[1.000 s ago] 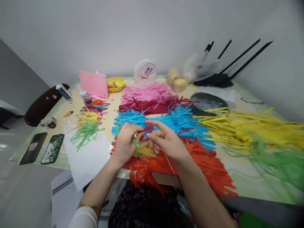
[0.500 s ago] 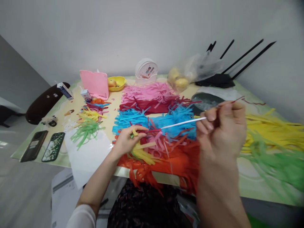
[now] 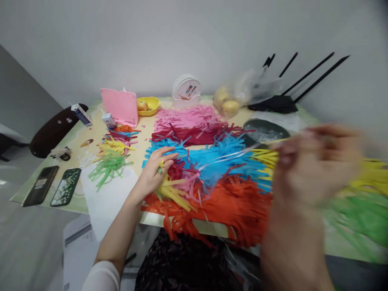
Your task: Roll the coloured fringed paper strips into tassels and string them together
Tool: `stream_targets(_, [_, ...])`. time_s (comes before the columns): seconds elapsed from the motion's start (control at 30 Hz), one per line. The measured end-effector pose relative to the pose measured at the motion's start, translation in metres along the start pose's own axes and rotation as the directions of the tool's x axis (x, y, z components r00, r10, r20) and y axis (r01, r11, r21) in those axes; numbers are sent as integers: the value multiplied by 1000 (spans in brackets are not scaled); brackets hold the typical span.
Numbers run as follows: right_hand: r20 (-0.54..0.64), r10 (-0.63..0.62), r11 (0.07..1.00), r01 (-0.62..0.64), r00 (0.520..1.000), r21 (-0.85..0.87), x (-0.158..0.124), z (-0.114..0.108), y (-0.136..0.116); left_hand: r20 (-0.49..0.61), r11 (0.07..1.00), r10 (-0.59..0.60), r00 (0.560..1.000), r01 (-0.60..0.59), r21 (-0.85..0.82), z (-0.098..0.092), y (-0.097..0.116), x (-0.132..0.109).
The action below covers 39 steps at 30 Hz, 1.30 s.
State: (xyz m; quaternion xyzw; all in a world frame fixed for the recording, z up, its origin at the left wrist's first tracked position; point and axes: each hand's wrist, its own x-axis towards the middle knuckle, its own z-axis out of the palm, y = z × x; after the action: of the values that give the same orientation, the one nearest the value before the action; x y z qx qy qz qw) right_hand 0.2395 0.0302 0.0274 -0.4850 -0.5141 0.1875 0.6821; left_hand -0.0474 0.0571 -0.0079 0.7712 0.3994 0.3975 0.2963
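My left hand (image 3: 156,171) is closed on a small bundle of paper fringe, with yellow strips (image 3: 176,193) hanging below it and pink strips (image 3: 189,184) beside them. A thin white ribbon (image 3: 222,157) runs from that bundle toward my right hand (image 3: 318,161), which is raised at the right and smeared by motion. Under and around the hands lie cut paper fringes in rows: pink (image 3: 188,117), dark red (image 3: 197,135), blue (image 3: 212,161) and orange-red (image 3: 239,202). Yellow (image 3: 371,173) and green (image 3: 360,218) fringes lie to the right.
Small mixed fringes (image 3: 110,163), two phones (image 3: 41,186) and white paper (image 3: 106,198) are at the left. Along the back stand a pink tablet case (image 3: 119,106), yellow bowl (image 3: 148,106), white round container (image 3: 186,91), bagged fruit (image 3: 230,107) and a black object with rods (image 3: 274,104).
My right hand has moved right, away from my left hand, and the white ribbon now spans a longer gap. My left hand has shifted slightly left and up with the bundle.
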Motion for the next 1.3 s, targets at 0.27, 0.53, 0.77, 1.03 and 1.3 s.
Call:
stream_targets(0.27, [707, -16, 993, 94, 707, -72, -36, 88, -35, 200, 951, -145, 969, 192, -243, -1, 32, 6])
stream_targets(0.53, [796, 60, 989, 73, 602, -130, -23, 88, -32, 311, 890, -106, 945, 230, -395, 5, 21, 6])
stream_targets(0.77, [480, 52, 827, 232, 876, -513, -6, 61, -24, -256, 1000, -14, 967, 14, -3, -23, 0, 1])
stream_targets(1.03, [591, -27, 898, 280, 806, -340, -27, 83, -32, -249, 996, 84, 965, -72, 55, 16, 30, -1])
stream_targets(1.3, [464, 153, 988, -116, 873, -106, -38, 70, -24, -72, 779, -355, 932, 252, -575, 16, 30, -1])
